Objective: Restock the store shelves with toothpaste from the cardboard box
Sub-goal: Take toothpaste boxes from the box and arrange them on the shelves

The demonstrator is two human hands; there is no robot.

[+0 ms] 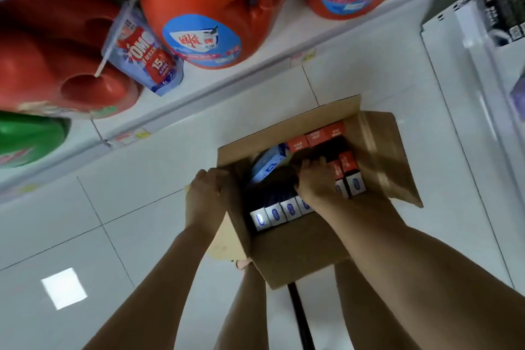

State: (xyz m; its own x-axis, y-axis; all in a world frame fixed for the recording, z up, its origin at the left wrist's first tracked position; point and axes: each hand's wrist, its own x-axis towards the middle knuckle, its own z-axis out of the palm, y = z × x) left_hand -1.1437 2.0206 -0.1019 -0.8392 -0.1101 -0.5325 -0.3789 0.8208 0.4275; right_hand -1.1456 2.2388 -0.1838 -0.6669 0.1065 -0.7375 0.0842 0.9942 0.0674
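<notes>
The toothpaste cartons [287,210] stand packed on end in the open cardboard box [298,250] on the tiled floor [113,207]. The right hand [315,183] is inside the box, its fingers curled around cartons in the middle. The left hand [207,193] grips the box's left edge. Orange detergent jugs [204,8] fill the shelf beyond.

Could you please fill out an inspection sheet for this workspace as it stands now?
Surface: pale tiled floor.
Job's things: open box on the floor; toothpaste cartons standing inside.
Clutter: nothing seen.
Hands: left hand grips the box's left wall; right hand inside, fingers curled on cartons.
Cables: black strip below the box, unclear what.
Surroundings: shelf with orange jugs, a pouch, a green jug.
</notes>
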